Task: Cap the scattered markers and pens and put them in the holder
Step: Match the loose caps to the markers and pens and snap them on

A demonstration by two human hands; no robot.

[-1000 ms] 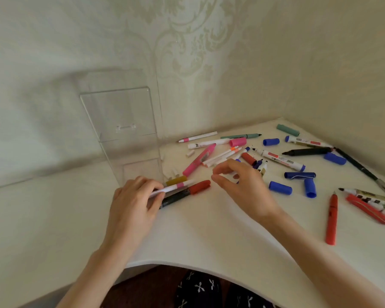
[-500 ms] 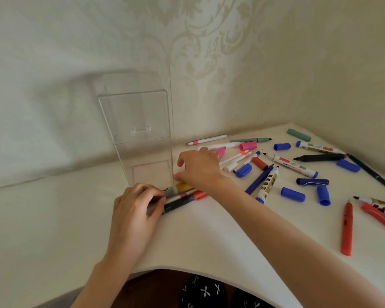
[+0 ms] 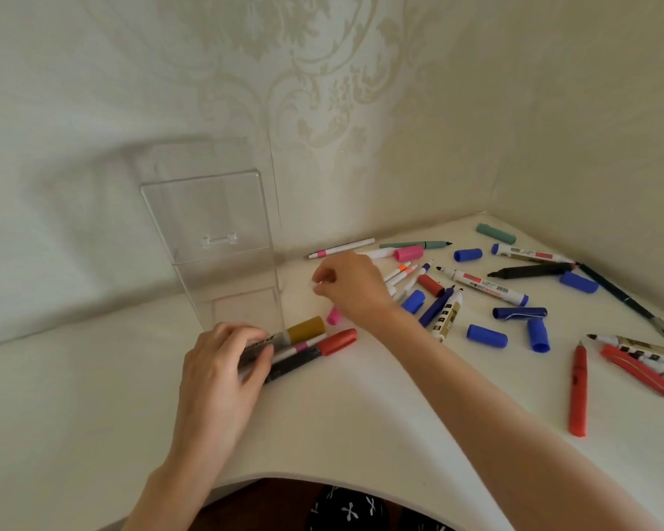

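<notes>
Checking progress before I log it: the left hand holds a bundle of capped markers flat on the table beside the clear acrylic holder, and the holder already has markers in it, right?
Not quite: the head view shows the clear acrylic holder empty. The left hand does hold the bundle of capped markers flat beside it.

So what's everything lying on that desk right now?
Holder: one, clear plastic, upright by the wall, nothing visible inside.
Loose blue caps: about six, scattered at centre right.
Pink cap: one, near the back wall.
Green cap: one, far corner.
Red pen: one, lying apart at right.
Uncapped markers and pens: a dozen or so, mixed colours, spread across the right side.
Capped markers: three; gold, pink-banded, red; under the left hand.
Desk: one, white.
Left hand: gripping the three capped markers.
Right hand: pinching something small and white.
</notes>
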